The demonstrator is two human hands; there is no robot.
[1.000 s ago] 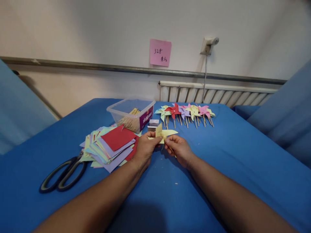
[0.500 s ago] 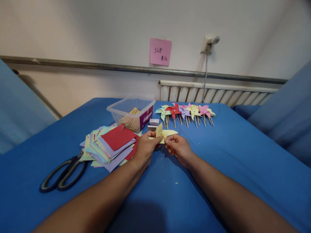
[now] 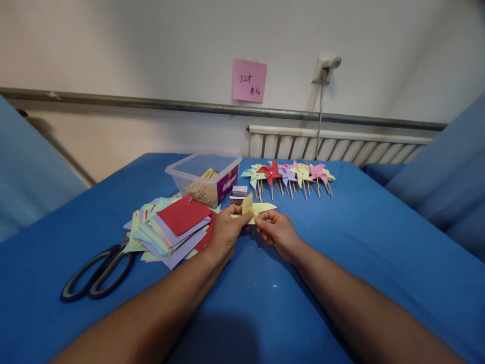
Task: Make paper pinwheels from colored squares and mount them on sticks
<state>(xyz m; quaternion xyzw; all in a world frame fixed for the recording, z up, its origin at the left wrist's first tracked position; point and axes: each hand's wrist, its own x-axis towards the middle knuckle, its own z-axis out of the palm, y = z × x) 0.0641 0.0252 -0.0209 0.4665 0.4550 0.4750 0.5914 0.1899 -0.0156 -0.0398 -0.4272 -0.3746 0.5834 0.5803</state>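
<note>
A yellow paper pinwheel [image 3: 264,207], partly folded with one blade standing up, is between my hands above the blue-covered table. My left hand [image 3: 226,230] is closed, thumb and fingers pinching the paper from the left. From the right, my right hand [image 3: 279,231] is closed with its fingertips at the middle of the paper. Those fingers hide the pinwheel's centre, and anything small in them cannot be made out. Just behind my left fingers stand small boxes [image 3: 240,191]. A pile of coloured paper squares [image 3: 182,215], red on top, lies left of my left hand.
Black-handled scissors [image 3: 99,270] lie at the left, their blades under the paper pile. Behind it is a clear plastic tub [image 3: 182,168] of wooden sticks [image 3: 204,189]. Finished pinwheels [image 3: 288,174] on sticks lie in a row at the back. Paper scraps [image 3: 275,286] dot the blue cloth [image 3: 359,242].
My right fingers have shifted slightly on the yellow paper. A stick-like end that showed below my right hand is no longer visible. My left hand keeps its hold.
</note>
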